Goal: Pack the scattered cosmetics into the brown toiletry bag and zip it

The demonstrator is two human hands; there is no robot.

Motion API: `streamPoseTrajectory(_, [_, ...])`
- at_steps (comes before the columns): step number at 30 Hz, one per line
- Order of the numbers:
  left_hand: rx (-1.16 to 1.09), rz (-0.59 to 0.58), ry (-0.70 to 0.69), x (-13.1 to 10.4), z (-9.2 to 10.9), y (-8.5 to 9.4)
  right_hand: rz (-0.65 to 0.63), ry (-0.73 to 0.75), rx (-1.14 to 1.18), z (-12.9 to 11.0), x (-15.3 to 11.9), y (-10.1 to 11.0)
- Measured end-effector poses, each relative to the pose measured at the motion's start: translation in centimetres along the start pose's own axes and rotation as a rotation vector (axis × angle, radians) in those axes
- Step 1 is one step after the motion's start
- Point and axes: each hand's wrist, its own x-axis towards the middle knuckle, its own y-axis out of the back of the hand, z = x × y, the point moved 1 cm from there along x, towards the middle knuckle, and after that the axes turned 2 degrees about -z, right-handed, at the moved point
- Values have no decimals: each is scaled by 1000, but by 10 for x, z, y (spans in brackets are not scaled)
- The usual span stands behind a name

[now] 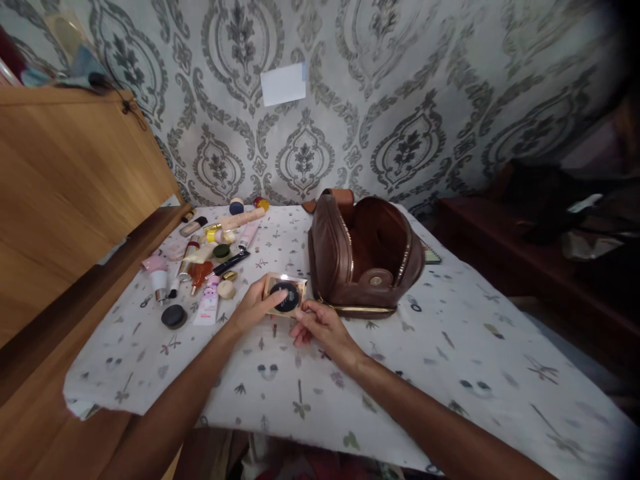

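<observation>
A flat gold item with a round black centre is held up over the table in front of the bag. My left hand grips it from the left, the thumb lying across the black circle. At its lower right corner, the fingers of my right hand pinch the edge. Just beyond my right hand a brown leather bag stands unzipped, its dark reddish inside showing. Left of my left hand lie a cream round item, a white and pink tube and a black round container.
Several cosmetics, among them a black tube and a green-lidded jar, spread over the left part of the cloth-covered table. A wooden panel borders the left side. Patterned wall stands behind; dark furniture is at right.
</observation>
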Motion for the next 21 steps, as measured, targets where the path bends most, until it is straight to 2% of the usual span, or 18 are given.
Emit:
streamPoseTrajectory(7, [-97,-130,-87,1,-3,5,-5,-9,19,4,2,2])
streamPoseTrajectory(15, [-129,-261,-52,-4,0,13,18,-28,41,-1,0,1])
streamPoseTrajectory(21, [-130,-258,-42,-4,0,14,22,-46,50,-3,1,0])
